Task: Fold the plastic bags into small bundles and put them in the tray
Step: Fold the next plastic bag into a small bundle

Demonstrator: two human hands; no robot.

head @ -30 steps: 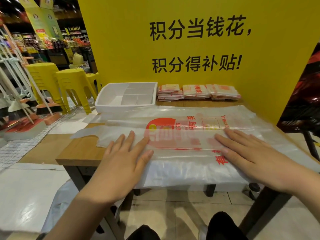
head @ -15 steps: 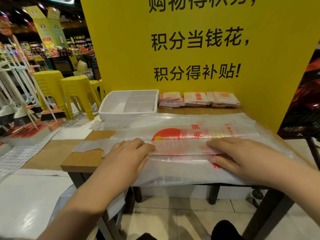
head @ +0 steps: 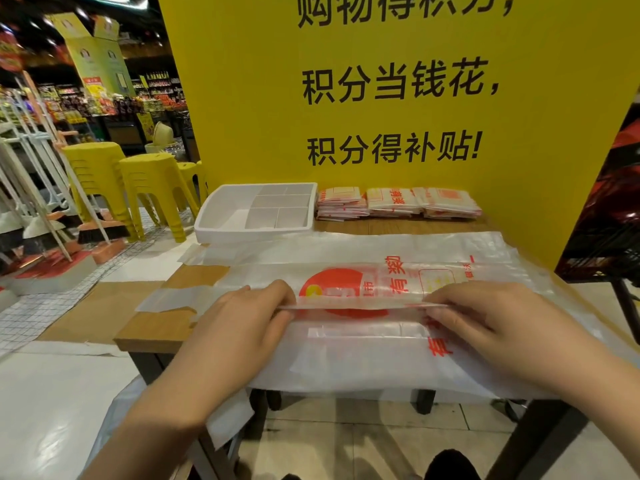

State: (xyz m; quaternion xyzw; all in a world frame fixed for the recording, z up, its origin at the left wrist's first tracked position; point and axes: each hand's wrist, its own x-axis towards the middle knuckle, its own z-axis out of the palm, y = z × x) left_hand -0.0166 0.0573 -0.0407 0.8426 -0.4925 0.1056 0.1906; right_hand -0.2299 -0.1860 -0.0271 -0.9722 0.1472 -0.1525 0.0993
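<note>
A clear plastic bag (head: 360,289) with red print lies lengthwise on the wooden table (head: 152,329), on top of other flat bags. My left hand (head: 242,320) pinches the bag's near edge at the left, and my right hand (head: 485,317) pinches the same edge at the right. That edge is lifted a little off the layer below. The white divided tray (head: 214,221) stands at the table's back left with nothing in its compartments. Folded bag bundles (head: 398,202) lie in a row to the right of the tray.
A yellow sign board (head: 381,98) rises right behind the table. Stacked yellow stools (head: 152,188) and brooms (head: 97,230) stand on the floor to the left. A dark display (head: 602,216) edges the table's right side. More plastic hangs over the table's front edge.
Both hands went from lying flat on the bag to curling and pinching its near edge, which has come up off the layer below. The camera tilted up slightly.
</note>
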